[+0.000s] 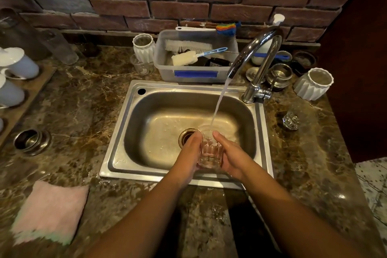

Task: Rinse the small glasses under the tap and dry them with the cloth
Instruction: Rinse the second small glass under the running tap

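A small clear ribbed glass point(210, 152) is held upright over the steel sink point(117, 153), between my left hand point(189, 154) and my right hand point(231, 156), which grip its two sides. Water from the chrome tap point(258, 56) streams down into the glass's mouth. Another small glass point(290, 120) stands on the counter right of the sink. A third small glass point(142, 67) stands behind the sink at the left of the plastic tub. The pink cloth point(51, 211) lies folded on the counter at the front left.
A clear plastic tub point(196, 73) of brushes sits behind the sink. White ribbed cups point(314, 84) point(144, 47), steel bowls point(279, 75) and a steel ring point(31, 141) stand on the marble counter. White mugs point(18, 63) rest on a wooden rack at the left. A brick wall backs the counter.
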Tool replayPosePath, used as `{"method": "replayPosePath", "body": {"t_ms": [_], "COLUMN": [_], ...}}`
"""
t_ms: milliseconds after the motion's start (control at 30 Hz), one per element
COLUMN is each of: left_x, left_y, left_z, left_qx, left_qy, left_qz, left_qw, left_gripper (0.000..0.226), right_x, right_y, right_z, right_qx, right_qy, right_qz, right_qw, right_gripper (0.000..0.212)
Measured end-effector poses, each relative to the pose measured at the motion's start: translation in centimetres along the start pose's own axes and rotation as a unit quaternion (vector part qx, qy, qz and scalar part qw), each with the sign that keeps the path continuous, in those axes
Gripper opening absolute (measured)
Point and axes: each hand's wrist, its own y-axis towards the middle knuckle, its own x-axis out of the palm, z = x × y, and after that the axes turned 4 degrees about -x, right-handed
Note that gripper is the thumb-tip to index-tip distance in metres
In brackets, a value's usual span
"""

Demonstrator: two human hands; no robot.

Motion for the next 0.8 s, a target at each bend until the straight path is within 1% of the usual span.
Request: {"method": "replayPosePath", "body": {"t_ms": [100, 200, 467, 567, 667, 700, 800], "left_x": [0.0, -0.1, 0.3, 0.6, 1.1, 1.4, 2.9], "left_y": [-0.5, -1.0, -2.4, -2.8, -3.4, -3.6, -4.5], "left_z": [-0.6, -1.1, -1.6, -1.4, -1.0, -0.8, 0.0], "left_qx": [-0.031, -0.040, -0.054, -0.048, -0.041, -0.040, -0.019], "left_qy": [-0.008, -0.007, -0.029, -0.028, -0.033, -0.025, 0.032], "left_qz": [0.017, 0.019, 0.029, 0.026, 0.022, 0.020, -0.009], "left_qw": [0.999, 0.999, 0.998, 0.998, 0.998, 0.999, 0.999], "left_gripper": [0.042, 0.044, 0.042, 0.042, 0.038, 0.038, 0.036], "right_x": [0.3, 0.3, 0.2, 0.0, -0.3, -0.5, -1.9], "right_y": [-0.4, -0.9, -2.0, -2.5, -3.3, -3.6, -4.4], "right_z": [0.3, 0.7, 1.2, 1.1, 0.6, 0.4, -0.5], "right_qx": [0.041, 0.069, 0.094, 0.080, 0.041, 0.026, -0.012], "right_qy": [-0.018, -0.016, -0.019, -0.022, -0.039, -0.035, -0.036], "right_qz": [0.025, 0.036, 0.032, 0.032, 0.042, 0.041, 0.041], "right_qw": [0.999, 0.997, 0.995, 0.996, 0.998, 0.998, 0.998], "right_gripper": [0.049, 0.045, 0.053, 0.057, 0.064, 0.064, 0.052]}}
